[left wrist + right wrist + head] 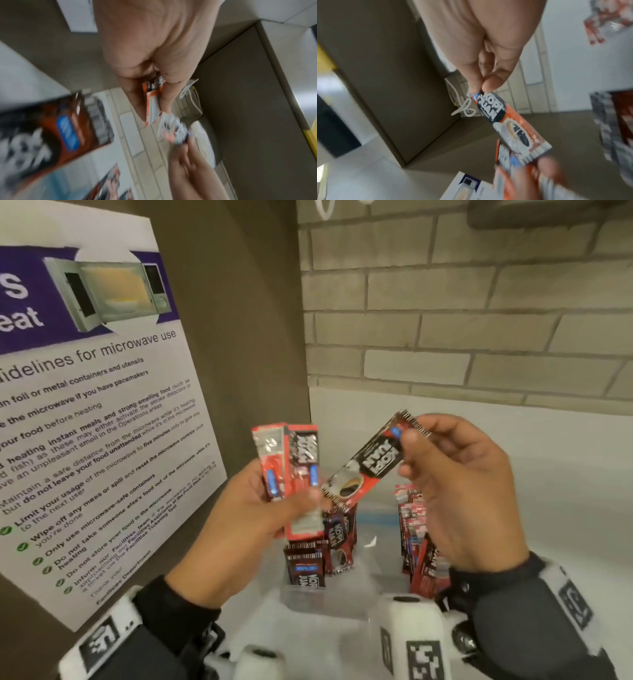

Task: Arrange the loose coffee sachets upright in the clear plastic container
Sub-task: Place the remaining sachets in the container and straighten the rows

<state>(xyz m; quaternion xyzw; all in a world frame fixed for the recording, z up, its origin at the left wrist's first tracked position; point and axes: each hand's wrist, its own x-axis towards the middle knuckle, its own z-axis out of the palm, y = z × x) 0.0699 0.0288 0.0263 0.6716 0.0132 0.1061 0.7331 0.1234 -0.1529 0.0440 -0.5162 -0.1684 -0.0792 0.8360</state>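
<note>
My left hand (274, 508) grips a small bunch of red and black coffee sachets (294, 470) upright, above the clear plastic container (370, 539). My right hand (435, 470) pinches the top end of a single sachet (370, 463) between thumb and fingers; that sachet (508, 121) slants down to the left, its lower end near my left thumb. Several sachets (308, 563) stand upright in the container's left part, and more sachets (418, 539) stand along its right side. The left wrist view is blurred; a held sachet (152, 102) shows between the fingers.
A brown panel with a microwave guidelines poster (96, 405) rises close on the left. A brick-tiled wall (462, 320) stands behind the white counter (548, 474). A white cable (462, 109) hangs by the wall corner.
</note>
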